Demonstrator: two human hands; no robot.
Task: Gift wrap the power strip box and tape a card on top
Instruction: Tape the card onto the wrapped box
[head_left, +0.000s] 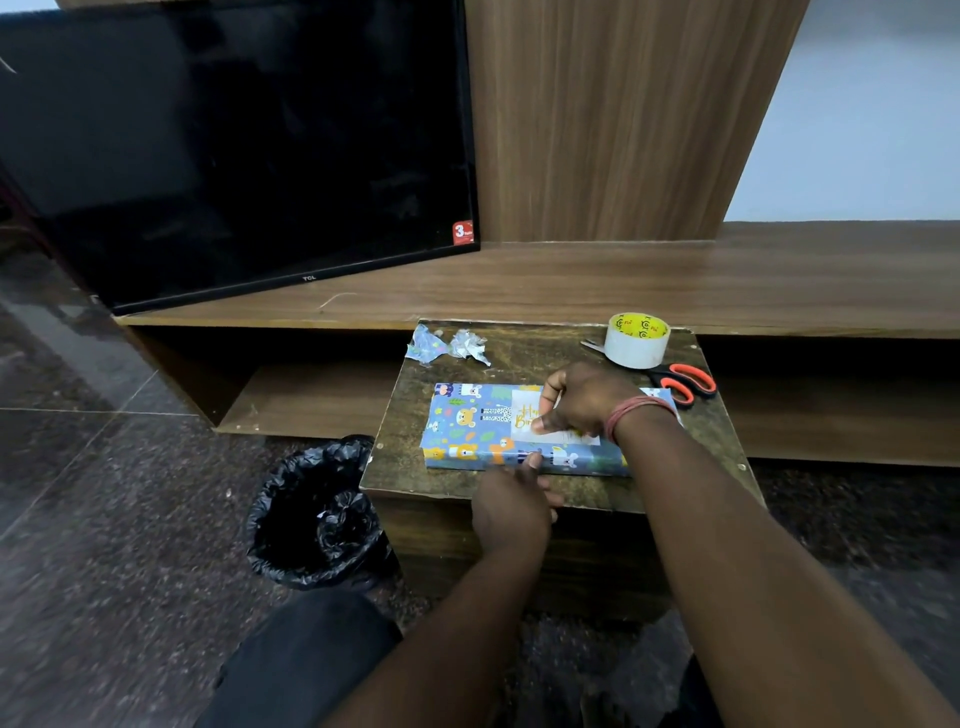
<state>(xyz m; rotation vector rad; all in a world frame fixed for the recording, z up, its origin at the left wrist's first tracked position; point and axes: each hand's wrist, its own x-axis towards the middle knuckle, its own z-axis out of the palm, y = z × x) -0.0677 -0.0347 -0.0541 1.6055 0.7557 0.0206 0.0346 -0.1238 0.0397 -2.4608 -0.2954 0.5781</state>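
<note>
The power strip box (470, 431), wrapped in blue paper with cartoon animals, lies flat on a small dark wooden stool (405, 415). A white card (524, 415) with gold lettering lies on top of the box. My right hand (582, 400) rests over the card, thumb pressing its near left part and fingers curled at its far edge. My left hand (511, 501) sits at the stool's front edge, its fingertips touching the near side of the box. Much of the card is hidden under my right hand.
A roll of clear tape (636, 340) stands at the stool's far right, with orange-handled scissors (683, 382) beside it. Crumpled paper scraps (447, 345) lie at the far left. A bin with a black bag (317, 514) stands left of the stool. Behind are a wooden TV unit (571, 286) and a TV (234, 156).
</note>
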